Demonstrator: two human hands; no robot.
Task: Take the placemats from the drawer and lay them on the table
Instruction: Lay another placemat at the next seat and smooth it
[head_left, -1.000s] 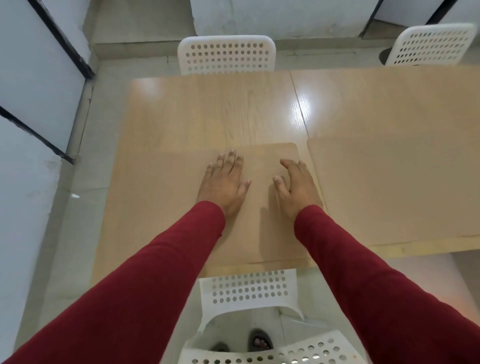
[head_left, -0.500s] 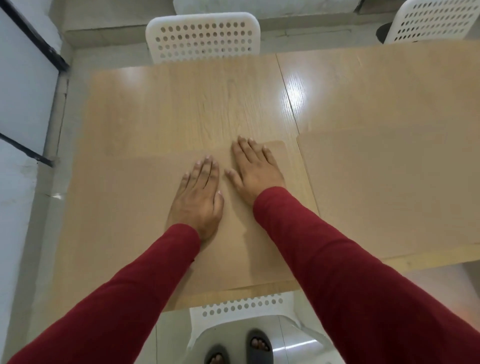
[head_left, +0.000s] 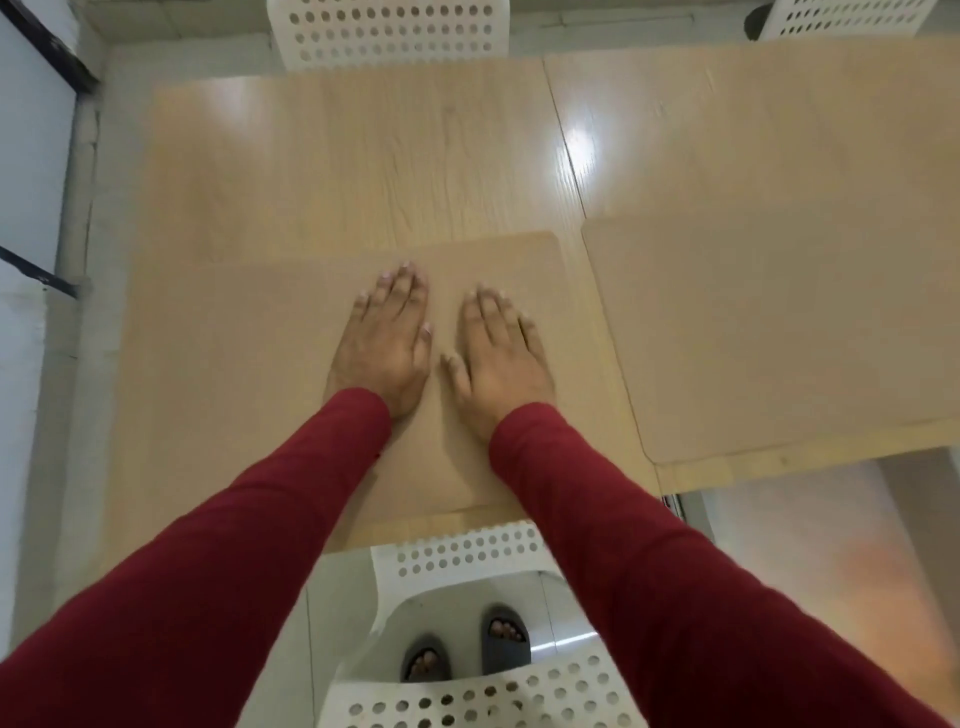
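Both hands lying flat, fingers straight: left hand (head_left: 382, 353) and right hand (head_left: 498, 358) pressing tan rectangular placemat (head_left: 218, 364) onto light wooden table (head_left: 363, 156).

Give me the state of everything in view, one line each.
Near placemat: flat on the table, both hands on it.
Right placemat: flat on the table, untouched.
Left hand: open, palm down on the near placemat.
Right hand: open, palm down on the near placemat.
Table: bare and glossy beyond the placemats.
Near chair: tucked at the table's edge.
Far chair: pushed up to the table's far edge.
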